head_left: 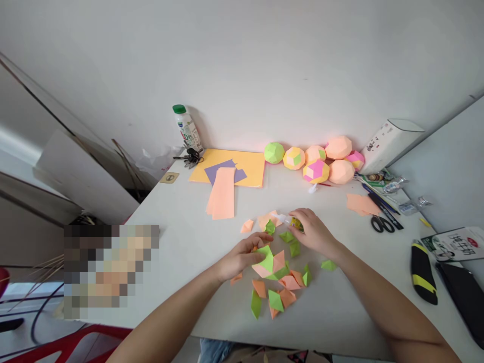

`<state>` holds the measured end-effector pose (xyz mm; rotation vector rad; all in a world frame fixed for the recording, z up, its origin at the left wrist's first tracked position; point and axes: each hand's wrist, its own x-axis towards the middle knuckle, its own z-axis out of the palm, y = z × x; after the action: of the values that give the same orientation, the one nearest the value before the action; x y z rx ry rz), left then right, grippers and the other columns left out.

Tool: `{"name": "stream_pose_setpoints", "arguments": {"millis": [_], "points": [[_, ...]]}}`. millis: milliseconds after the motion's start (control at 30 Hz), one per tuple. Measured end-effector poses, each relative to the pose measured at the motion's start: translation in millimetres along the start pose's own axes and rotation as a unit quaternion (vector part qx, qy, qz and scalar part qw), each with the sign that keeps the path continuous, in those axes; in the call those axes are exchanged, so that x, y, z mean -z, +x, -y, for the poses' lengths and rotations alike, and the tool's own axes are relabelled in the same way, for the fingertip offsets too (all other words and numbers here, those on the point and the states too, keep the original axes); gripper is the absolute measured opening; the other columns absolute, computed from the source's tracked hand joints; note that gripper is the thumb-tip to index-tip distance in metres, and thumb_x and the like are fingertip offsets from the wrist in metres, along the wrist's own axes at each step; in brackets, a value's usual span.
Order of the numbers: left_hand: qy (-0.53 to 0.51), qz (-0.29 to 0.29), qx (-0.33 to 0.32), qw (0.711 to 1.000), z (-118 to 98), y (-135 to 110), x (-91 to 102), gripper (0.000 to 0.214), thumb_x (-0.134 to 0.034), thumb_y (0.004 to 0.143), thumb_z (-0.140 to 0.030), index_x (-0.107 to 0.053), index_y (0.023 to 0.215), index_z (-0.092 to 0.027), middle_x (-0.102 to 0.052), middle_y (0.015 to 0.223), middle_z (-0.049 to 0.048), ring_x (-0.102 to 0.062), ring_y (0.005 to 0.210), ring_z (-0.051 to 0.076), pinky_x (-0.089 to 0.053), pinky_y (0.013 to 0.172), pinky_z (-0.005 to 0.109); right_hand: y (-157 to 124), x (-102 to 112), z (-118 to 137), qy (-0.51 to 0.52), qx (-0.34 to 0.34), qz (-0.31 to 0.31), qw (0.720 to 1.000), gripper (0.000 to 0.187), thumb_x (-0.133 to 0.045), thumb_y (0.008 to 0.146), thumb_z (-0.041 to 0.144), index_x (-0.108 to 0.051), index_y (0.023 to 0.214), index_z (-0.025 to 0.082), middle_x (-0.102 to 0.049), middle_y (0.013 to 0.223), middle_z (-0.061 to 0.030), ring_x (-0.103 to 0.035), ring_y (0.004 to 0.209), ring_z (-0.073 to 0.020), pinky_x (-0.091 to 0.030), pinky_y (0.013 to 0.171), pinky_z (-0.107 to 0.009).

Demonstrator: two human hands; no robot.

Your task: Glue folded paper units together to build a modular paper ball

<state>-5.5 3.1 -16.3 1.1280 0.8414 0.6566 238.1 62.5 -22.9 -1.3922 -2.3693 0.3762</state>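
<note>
My left hand (pixel 244 257) pinches a partly joined folded-paper piece (pixel 265 259) in green and peach. In my right hand (pixel 312 232) is a small glue bottle (pixel 296 223) with a yellow label, its white nozzle pointing left over a peach paper scrap (pixel 264 220). A small green folded unit (pixel 269 227) lies by the nozzle; whether the tip touches anything I cannot tell. Loose green units (pixel 294 247) lie between my hands. Nearer to me are several green and peach folded units (pixel 276 300), scattered on the white table.
Finished paper balls (pixel 315 171) sit along the wall. Peach strips (pixel 224 194) lie on purple paper and a yellow sheet (pixel 251 169) at back left, beside a bottle (pixel 187 128) and keys (pixel 192 158). Scissors (pixel 382 224), pens (pixel 383 206) and a black-yellow case (pixel 423 272) lie right.
</note>
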Motion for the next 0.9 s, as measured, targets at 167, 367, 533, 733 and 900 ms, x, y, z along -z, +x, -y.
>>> {"name": "stream_pose_setpoints", "arguments": {"millis": [167, 367, 533, 733, 900], "points": [[0.005, -0.005, -0.005, 1.0, -0.9, -1.3, -2.0, 0.011, -0.056, 0.077, -0.021, -0.048, 0.07, -0.019, -0.045, 0.134, 0.0084, -0.034, 0.129, 0.027, -0.029, 0.101, 0.04, 0.6, -4.5, -1.1, 0.009, -0.019, 0.037, 0.999, 0.03, -0.058, 0.079, 0.016, -0.056, 0.109, 0.017, -0.062, 0.106, -0.0127, -0.056, 0.101, -0.0287, -0.049, 0.082, -0.043], [-0.007, -0.019, 0.002, 1.0, 1.7, -0.9, -2.3, 0.017, -0.057, 0.077, -0.021, -0.043, 0.067, -0.019, -0.047, 0.133, 0.0094, -0.034, 0.129, 0.027, -0.028, 0.1, 0.041, 3.5, -5.0, -0.9, 0.056, -0.053, -0.008, 0.997, 0.031, -0.053, 0.08, 0.013, -0.054, 0.11, 0.018, -0.062, 0.11, -0.0107, -0.06, 0.098, -0.0239, -0.05, 0.083, -0.04], [-0.009, -0.037, 0.006, 0.999, -0.5, -1.6, -3.2, 0.018, -0.056, 0.078, -0.022, -0.043, 0.067, -0.019, -0.046, 0.135, 0.0095, -0.035, 0.127, 0.027, -0.029, 0.098, 0.041, 1.9, 18.0, 10.9, 0.214, -0.065, -0.038, 0.974, 0.031, -0.056, 0.083, 0.026, -0.053, 0.113, 0.021, -0.062, 0.107, -0.0078, -0.06, 0.096, -0.0209, -0.051, 0.081, -0.035], [-0.024, -0.038, -0.042, 0.998, -4.8, -5.1, -1.9, 0.017, -0.057, 0.079, -0.026, -0.047, 0.069, -0.018, -0.058, 0.098, 0.0063, -0.051, 0.1, 0.022, -0.037, 0.082, 0.033, -8.2, 62.3, 27.9, 0.284, 0.023, 0.061, 0.957, 0.027, -0.058, 0.082, 0.027, -0.058, 0.108, 0.021, -0.064, 0.098, -0.0059, -0.06, 0.085, -0.0186, -0.05, 0.076, -0.03], [-0.058, -0.016, -0.062, 0.996, -3.6, -7.6, -2.8, 0.017, -0.059, 0.079, -0.025, -0.047, 0.069, -0.016, -0.05, 0.076, 0.0005, -0.046, 0.07, 0.013, -0.034, 0.065, 0.028, -14.8, 79.0, 34.8, 0.263, 0.108, 0.085, 0.955, 0.028, -0.056, 0.08, 0.021, -0.056, 0.108, 0.02, -0.064, 0.1, -0.0069, -0.06, 0.086, -0.0189, -0.049, 0.075, -0.029]]}}
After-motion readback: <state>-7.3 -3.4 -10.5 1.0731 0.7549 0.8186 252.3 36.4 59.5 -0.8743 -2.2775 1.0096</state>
